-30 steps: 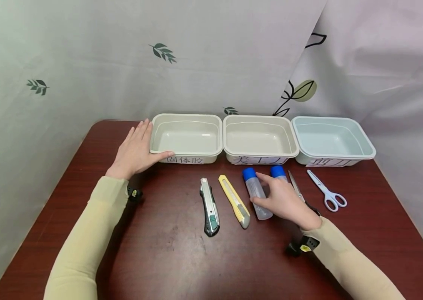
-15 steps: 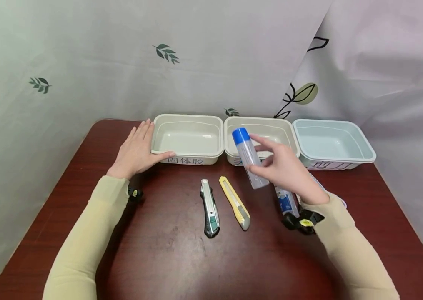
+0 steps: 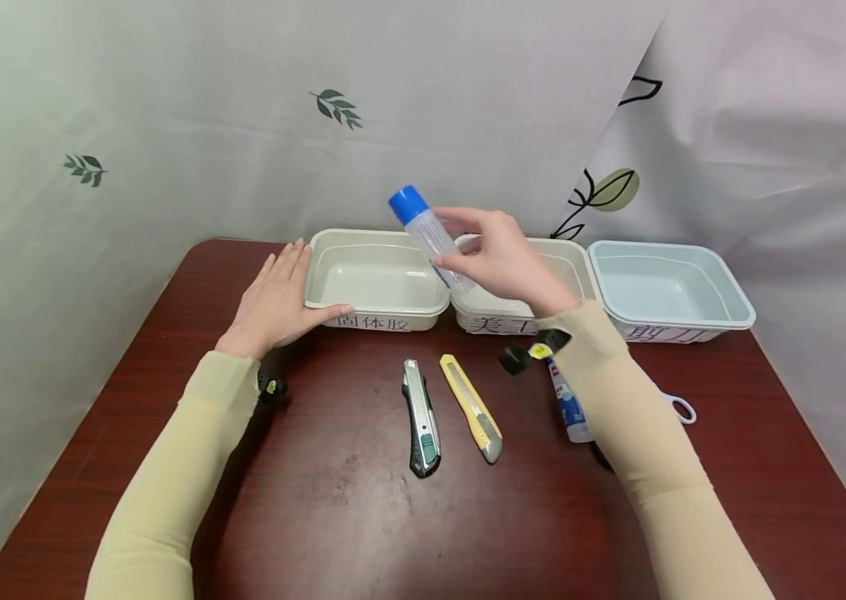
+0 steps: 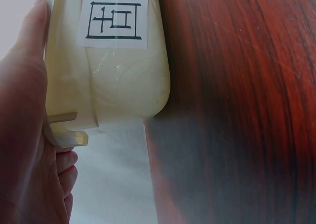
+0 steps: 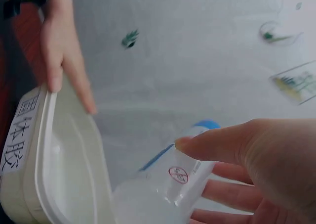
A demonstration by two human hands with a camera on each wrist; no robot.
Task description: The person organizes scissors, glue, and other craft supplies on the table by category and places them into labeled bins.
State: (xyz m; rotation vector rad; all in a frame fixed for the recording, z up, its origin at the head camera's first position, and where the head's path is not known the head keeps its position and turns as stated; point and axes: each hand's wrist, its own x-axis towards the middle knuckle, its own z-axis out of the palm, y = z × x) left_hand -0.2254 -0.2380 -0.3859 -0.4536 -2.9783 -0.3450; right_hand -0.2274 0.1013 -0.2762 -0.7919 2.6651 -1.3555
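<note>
My right hand [image 3: 501, 254] pinches a clear glue stick with a blue cap [image 3: 409, 205] between thumb and fingers. The glue stick is held tilted in the air, over where the left and middle bins meet. In the right wrist view the thumb lies across the glue stick's clear body [image 5: 168, 184]. With straight fingers, my left hand [image 3: 272, 300] rests against the left end of the cream left bin [image 3: 373, 318], its thumb along the front rim. On the table lie a silver-and-black utility knife [image 3: 421, 421] and a yellow utility knife [image 3: 471, 408].
A cream middle bin [image 3: 493, 323] and a pale blue bin [image 3: 670, 329] continue the row, each with a paper label. Another glue stick [image 3: 571, 408] and the white scissors [image 3: 681, 408] are partly hidden by my right arm. A patterned curtain [image 3: 205, 125] hangs behind the table.
My right hand has picked the glue stick up off the table and carried it up and left, past the middle bin. The left hand has stayed at the left bin.
</note>
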